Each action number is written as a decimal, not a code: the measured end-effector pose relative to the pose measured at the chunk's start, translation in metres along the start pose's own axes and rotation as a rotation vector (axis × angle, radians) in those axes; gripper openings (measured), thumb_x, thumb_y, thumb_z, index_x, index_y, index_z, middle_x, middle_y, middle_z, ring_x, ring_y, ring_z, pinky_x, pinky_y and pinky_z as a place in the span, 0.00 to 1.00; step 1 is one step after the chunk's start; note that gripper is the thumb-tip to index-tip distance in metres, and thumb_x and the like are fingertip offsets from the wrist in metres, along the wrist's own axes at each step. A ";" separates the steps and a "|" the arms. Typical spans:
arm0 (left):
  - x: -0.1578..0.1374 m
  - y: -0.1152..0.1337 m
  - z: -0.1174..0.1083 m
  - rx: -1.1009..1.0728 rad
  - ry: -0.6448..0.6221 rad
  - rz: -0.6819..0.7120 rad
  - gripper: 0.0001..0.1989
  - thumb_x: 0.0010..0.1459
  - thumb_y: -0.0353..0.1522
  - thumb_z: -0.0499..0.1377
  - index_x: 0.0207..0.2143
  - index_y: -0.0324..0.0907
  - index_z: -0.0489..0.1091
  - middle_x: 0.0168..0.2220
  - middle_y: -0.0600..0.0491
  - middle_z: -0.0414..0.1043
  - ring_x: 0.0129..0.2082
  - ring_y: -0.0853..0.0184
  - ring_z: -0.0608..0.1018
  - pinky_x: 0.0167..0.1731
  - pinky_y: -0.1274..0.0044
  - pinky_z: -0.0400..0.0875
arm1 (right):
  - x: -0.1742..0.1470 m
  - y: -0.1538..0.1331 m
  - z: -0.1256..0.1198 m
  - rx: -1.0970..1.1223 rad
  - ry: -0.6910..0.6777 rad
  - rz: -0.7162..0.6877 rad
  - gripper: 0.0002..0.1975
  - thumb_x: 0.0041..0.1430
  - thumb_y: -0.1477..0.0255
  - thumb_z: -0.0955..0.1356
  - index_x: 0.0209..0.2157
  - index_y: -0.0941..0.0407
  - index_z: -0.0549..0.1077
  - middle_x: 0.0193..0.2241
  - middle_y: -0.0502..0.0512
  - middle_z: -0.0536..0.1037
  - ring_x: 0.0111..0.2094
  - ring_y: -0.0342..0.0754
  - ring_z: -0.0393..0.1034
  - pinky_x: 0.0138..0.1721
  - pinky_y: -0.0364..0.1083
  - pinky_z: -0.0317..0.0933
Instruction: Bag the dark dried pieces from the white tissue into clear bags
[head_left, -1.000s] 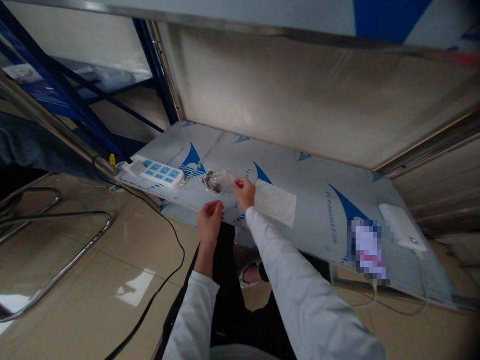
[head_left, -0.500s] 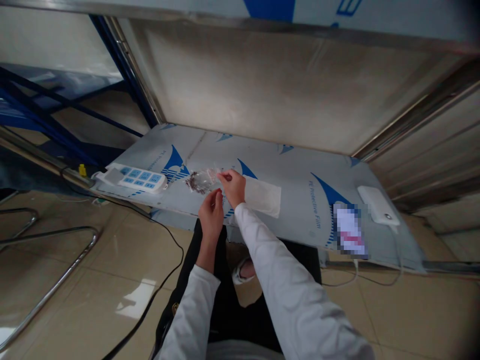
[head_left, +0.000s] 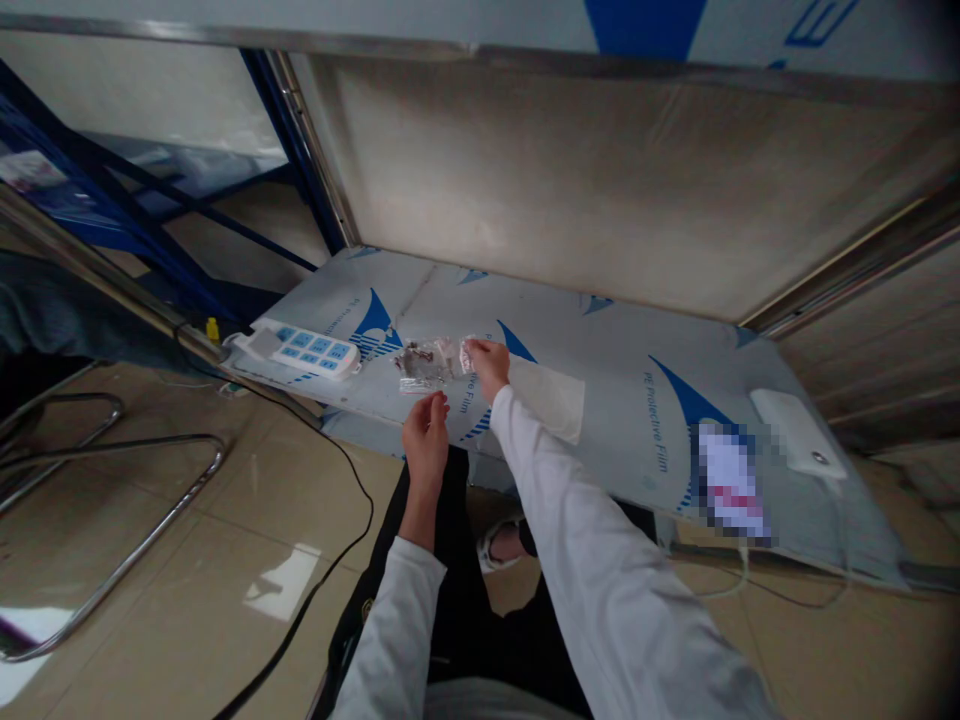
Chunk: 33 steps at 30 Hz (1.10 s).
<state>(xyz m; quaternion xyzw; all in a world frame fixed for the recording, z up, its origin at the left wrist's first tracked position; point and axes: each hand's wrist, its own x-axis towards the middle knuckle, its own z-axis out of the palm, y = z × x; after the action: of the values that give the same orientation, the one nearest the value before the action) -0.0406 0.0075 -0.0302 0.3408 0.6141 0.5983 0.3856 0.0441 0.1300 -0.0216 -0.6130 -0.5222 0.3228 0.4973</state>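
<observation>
My right hand point(head_left: 490, 370) pinches a small clear plastic bag point(head_left: 466, 355) with reddish marks on it, just above the shelf. Below and left of it, my left hand point(head_left: 426, 438) is held over the shelf's front edge with thumb and fingers pressed together. Whatever may be between those fingertips is too small to make out. Beyond the left fingertips lies a clear plastic bag point(head_left: 421, 380), with small dark pieces point(head_left: 416, 352) in or around it; they look like screws. Right of my right hand a flat whitish sheet or pouch point(head_left: 551, 400) lies on the shelf.
The film-covered metal shelf point(head_left: 611, 360) carries a white power strip point(head_left: 315, 352) at left. A blurred-out phone point(head_left: 727, 480) and a white power bank point(head_left: 799, 432) with cables lie at right. Another shelf point(head_left: 420, 30) overhangs above. A black cable point(head_left: 360, 480) hangs at left.
The view has shifted, so the shelf appears further right. My right hand has drawn the small bag slightly away from the dark pieces. My left hand stays low, fingers still together.
</observation>
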 end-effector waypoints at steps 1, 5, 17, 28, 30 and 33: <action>0.000 0.002 0.000 0.010 -0.003 0.019 0.16 0.55 0.41 0.57 0.40 0.38 0.73 0.39 0.46 0.77 0.36 0.66 0.79 0.39 0.75 0.71 | -0.004 -0.005 -0.009 0.003 0.004 -0.008 0.16 0.56 0.65 0.63 0.29 0.61 0.78 0.26 0.58 0.81 0.28 0.49 0.76 0.28 0.44 0.67; -0.005 0.019 0.011 0.000 -0.044 0.100 0.16 0.53 0.40 0.60 0.40 0.40 0.75 0.38 0.47 0.78 0.37 0.64 0.79 0.40 0.75 0.71 | -0.048 -0.022 -0.051 -0.012 -0.047 -0.101 0.15 0.58 0.65 0.63 0.36 0.57 0.78 0.34 0.55 0.82 0.36 0.50 0.77 0.38 0.45 0.68; -0.047 0.029 0.062 -0.285 -0.387 -0.198 0.15 0.45 0.38 0.66 0.33 0.35 0.77 0.31 0.49 0.79 0.29 0.68 0.79 0.36 0.74 0.74 | -0.127 -0.011 -0.129 -0.120 -0.036 -0.166 0.16 0.62 0.73 0.61 0.51 0.54 0.71 0.50 0.56 0.75 0.51 0.49 0.70 0.53 0.49 0.64; -0.050 0.032 0.064 -0.162 -0.445 -0.199 0.17 0.40 0.40 0.68 0.27 0.35 0.76 0.24 0.51 0.77 0.23 0.70 0.77 0.31 0.76 0.74 | -0.131 -0.011 -0.152 -0.264 -0.032 -0.138 0.10 0.59 0.70 0.65 0.35 0.53 0.79 0.35 0.54 0.82 0.35 0.50 0.77 0.38 0.46 0.68; -0.049 0.030 0.061 -0.128 -0.480 -0.160 0.16 0.40 0.40 0.68 0.26 0.36 0.76 0.23 0.52 0.77 0.22 0.70 0.76 0.29 0.77 0.73 | -0.132 -0.015 -0.154 -0.306 -0.063 -0.133 0.11 0.59 0.71 0.64 0.33 0.54 0.79 0.31 0.55 0.82 0.32 0.49 0.76 0.35 0.44 0.67; -0.050 0.029 0.055 -0.110 -0.523 -0.133 0.14 0.40 0.39 0.68 0.25 0.36 0.76 0.22 0.52 0.76 0.22 0.70 0.75 0.27 0.78 0.72 | -0.136 -0.019 -0.157 -0.313 -0.105 -0.126 0.12 0.59 0.71 0.64 0.29 0.55 0.79 0.26 0.54 0.81 0.28 0.47 0.75 0.32 0.43 0.65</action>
<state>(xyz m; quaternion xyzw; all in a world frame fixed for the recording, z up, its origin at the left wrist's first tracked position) 0.0307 -0.0091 0.0027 0.4215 0.4812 0.4958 0.5874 0.1481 -0.0445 0.0263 -0.6311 -0.6290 0.2373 0.3870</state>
